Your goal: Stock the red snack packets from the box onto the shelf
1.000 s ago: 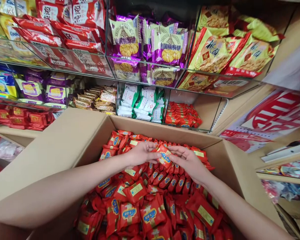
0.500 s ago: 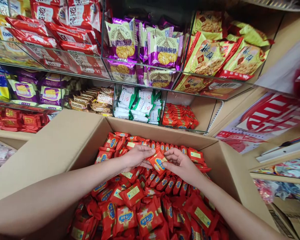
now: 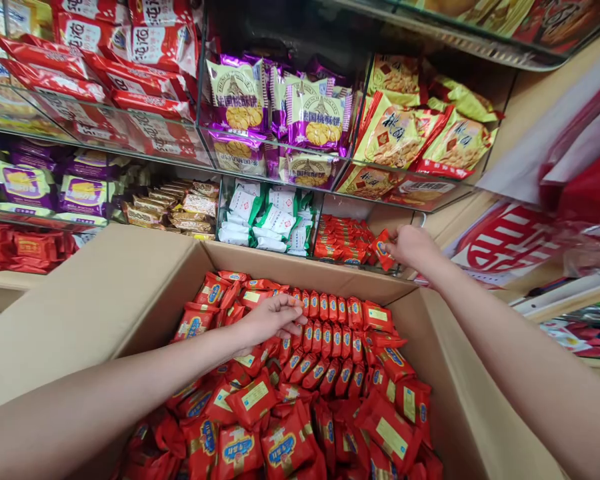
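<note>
My right hand (image 3: 414, 248) is closed on a small red snack packet (image 3: 381, 251), pinched by its edge at the right end of a lower shelf compartment. Beside that packet, several matching red packets (image 3: 341, 235) lie stacked in rows. My left hand (image 3: 273, 320) hovers above the large cardboard box (image 3: 155, 267), its fingers loosely bent and apart, with nothing seen in them. Beneath it, red packets with blue and gold labels (image 3: 330, 340) stand in neat rows toward the back of the box. Nearer me, other red packets (image 3: 285, 443) lie in a loose heap.
Glass-fronted shelves hold purple biscuit packs (image 3: 315, 113), yellow packs (image 3: 395, 137), red-and-white packs (image 3: 150, 47) and green-and-white packets (image 3: 275, 217). A glass shelf edge (image 3: 480, 50) juts out at the upper right. Red-and-white printed packaging (image 3: 505, 243) hangs at right.
My right hand has moved up and right from the box to the shelf, carrying the red packet. My left hand has let go of it and stays over the box. The view has shifted slightly.
</note>
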The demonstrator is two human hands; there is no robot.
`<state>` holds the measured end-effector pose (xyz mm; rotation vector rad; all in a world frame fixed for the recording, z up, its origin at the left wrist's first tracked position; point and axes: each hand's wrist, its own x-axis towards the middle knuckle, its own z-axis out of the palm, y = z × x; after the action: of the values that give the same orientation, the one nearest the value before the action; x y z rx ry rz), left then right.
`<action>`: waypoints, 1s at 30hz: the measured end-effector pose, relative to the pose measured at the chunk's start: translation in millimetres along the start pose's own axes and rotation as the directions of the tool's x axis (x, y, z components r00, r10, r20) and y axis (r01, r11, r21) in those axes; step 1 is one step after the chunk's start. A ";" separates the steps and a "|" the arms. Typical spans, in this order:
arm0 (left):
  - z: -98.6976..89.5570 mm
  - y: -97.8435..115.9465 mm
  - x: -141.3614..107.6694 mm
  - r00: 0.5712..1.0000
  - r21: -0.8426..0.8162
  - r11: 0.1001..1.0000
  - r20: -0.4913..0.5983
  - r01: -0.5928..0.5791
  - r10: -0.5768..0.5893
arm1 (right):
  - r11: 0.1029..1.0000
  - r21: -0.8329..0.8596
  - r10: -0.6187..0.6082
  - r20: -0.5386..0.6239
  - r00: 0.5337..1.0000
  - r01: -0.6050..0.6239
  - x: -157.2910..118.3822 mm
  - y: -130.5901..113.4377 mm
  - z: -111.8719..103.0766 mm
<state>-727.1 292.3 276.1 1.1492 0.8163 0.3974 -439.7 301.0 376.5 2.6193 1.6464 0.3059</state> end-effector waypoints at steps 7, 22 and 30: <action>1.8 -0.7 -2.3 1.000 0.065 0.998 0.015 -0.002 0.001 | 0.994 -0.102 0.055 0.175 0.983 -0.037 34.4 -17.5 10.4; 0.7 -11.3 2.1 0.998 0.159 0.987 0.066 -0.032 0.021 | 0.989 0.069 -0.143 0.267 0.953 0.129 36.6 -6.2 44.9; -2.6 -23.7 7.2 0.992 0.173 0.982 0.113 -0.077 0.058 | 0.972 -0.021 -0.222 0.232 0.947 0.233 34.1 -9.7 54.8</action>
<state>-727.2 289.7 251.3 1.3559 0.7303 0.3206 -423.9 339.9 326.6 2.2960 1.8099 0.0329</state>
